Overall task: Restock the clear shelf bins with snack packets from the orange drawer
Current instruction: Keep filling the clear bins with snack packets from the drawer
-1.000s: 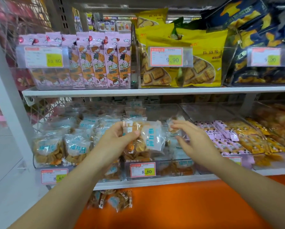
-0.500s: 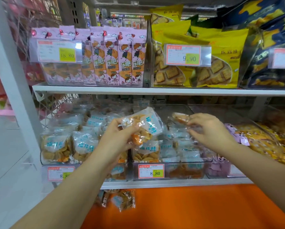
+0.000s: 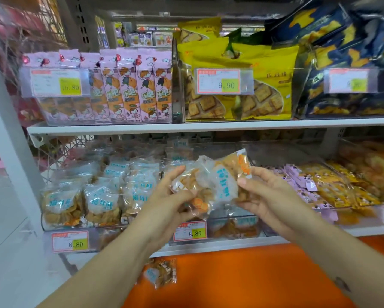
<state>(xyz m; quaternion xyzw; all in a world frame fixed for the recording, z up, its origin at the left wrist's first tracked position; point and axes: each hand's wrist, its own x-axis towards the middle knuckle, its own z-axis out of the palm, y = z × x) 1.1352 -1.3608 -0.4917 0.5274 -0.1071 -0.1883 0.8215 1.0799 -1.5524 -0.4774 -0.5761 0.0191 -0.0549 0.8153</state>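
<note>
Right hand [image 3: 269,192] came left, out of the bin's far side, and now pinches the right end of the packet [image 3: 211,183], thumb on top. Left hand [image 3: 171,196] still curled round the left end. Packet is held in the air between both hands, tilted, in front of the middle bin [image 3: 233,225] on the lower shelf [image 3: 209,250]. It is crinkly clear plastic with blue print, tan chips inside and an orange strip at the top edge. Left bin [image 3: 53,221] has rigid clear walls and is packed with the same pillow-shaped packs. Spare packet [image 3: 161,272] lies in the smooth orange drawer [image 3: 242,278], near side.
</note>
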